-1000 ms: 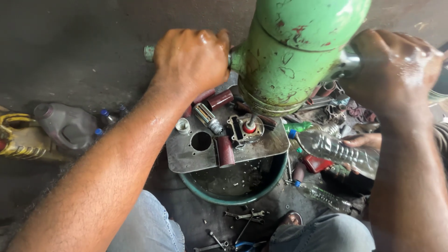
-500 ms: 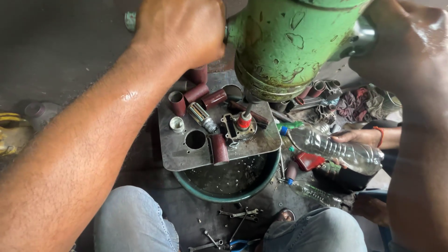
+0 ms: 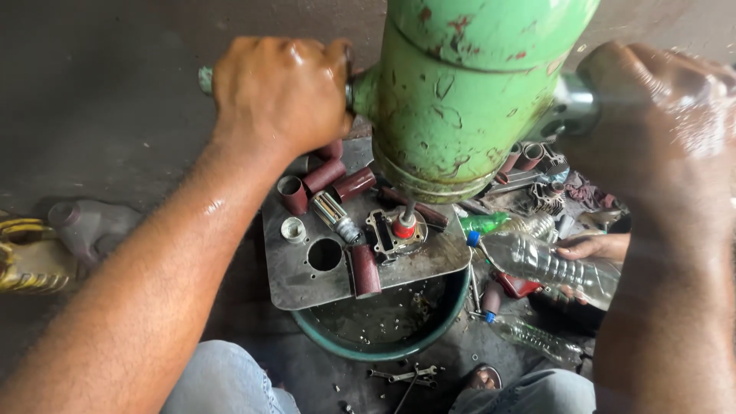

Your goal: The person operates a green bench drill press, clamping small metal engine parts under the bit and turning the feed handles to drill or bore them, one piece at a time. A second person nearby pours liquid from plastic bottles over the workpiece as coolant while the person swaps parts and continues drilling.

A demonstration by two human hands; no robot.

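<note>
A big green machine body [image 3: 468, 92] with chipped paint fills the top middle. My left hand [image 3: 280, 92] is closed round its left handle. My right hand [image 3: 659, 123] grips the metal handle on its right side. Below it a thin shaft meets a small metal part with a red cap [image 3: 404, 228], which lies on a grey steel plate [image 3: 307, 280].
Several dark red sleeves [image 3: 366, 270] and a chrome piece [image 3: 336, 217] lie on the plate, over a green basin [image 3: 383, 337]. Another person's hand [image 3: 590, 247] holds a clear plastic bottle [image 3: 544, 264] at right. Wrenches [image 3: 402, 376] lie on the floor by my knees.
The view has shifted, so the green body and both hands sit lower and larger in frame. Both hands keep their grip on the handles.
</note>
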